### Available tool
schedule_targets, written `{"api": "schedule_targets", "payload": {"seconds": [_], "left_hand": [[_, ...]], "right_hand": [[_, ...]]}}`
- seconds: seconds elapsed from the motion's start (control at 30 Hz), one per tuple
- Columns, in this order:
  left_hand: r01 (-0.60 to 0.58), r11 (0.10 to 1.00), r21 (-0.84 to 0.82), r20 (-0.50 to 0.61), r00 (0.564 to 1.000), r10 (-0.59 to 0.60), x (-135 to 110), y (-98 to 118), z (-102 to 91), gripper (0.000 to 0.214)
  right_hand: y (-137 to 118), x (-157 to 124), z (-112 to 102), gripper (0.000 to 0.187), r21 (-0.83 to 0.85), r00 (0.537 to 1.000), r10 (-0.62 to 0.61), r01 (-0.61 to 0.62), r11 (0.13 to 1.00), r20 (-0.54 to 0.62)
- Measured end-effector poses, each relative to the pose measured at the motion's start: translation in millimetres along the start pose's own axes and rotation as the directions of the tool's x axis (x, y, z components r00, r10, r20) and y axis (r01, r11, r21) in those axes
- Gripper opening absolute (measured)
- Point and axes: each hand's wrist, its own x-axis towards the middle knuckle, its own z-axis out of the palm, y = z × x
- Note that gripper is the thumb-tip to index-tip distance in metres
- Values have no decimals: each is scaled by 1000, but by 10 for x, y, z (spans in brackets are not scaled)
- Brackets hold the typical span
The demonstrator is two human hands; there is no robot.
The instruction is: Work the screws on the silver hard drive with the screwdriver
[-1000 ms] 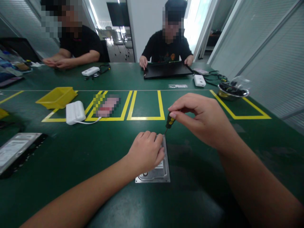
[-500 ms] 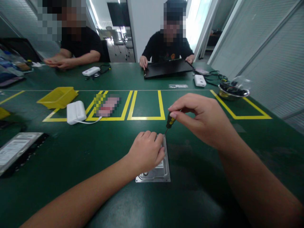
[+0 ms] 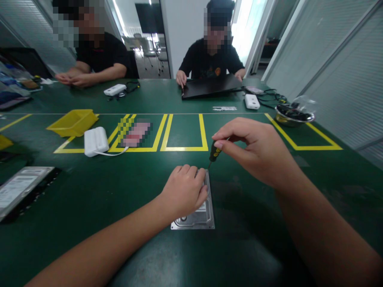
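A silver hard drive lies flat on the green table in front of me. My left hand presses on it from the left, fingers curled over its far part and covering much of its top. In my right hand a small screwdriver with a dark and yellow handle is pinched between thumb and fingers. It leans slightly, and its thin tip meets the far right corner of the drive. Whether a screw sits under the tip is too small to tell.
Another hard drive lies at left. A yellow bin, a white power bank cabled to a blurred phone, and a metal bowl stand farther back. Across the table, one person holds a black panel; another sits at left.
My hands, the screwdriver and the hard drive look the same as before. Across the table, the black panel has tilted slightly in the person's hands.
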Motion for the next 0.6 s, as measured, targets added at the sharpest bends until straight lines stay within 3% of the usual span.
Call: {"api": "schedule_targets", "payload": {"seconds": [0.6], "left_hand": [[2, 1000, 0, 6, 1000, -2, -4, 0, 6, 31]], "right_hand": [[-10, -10, -11, 11, 7, 1000, 6, -7, 1000, 30]]}}
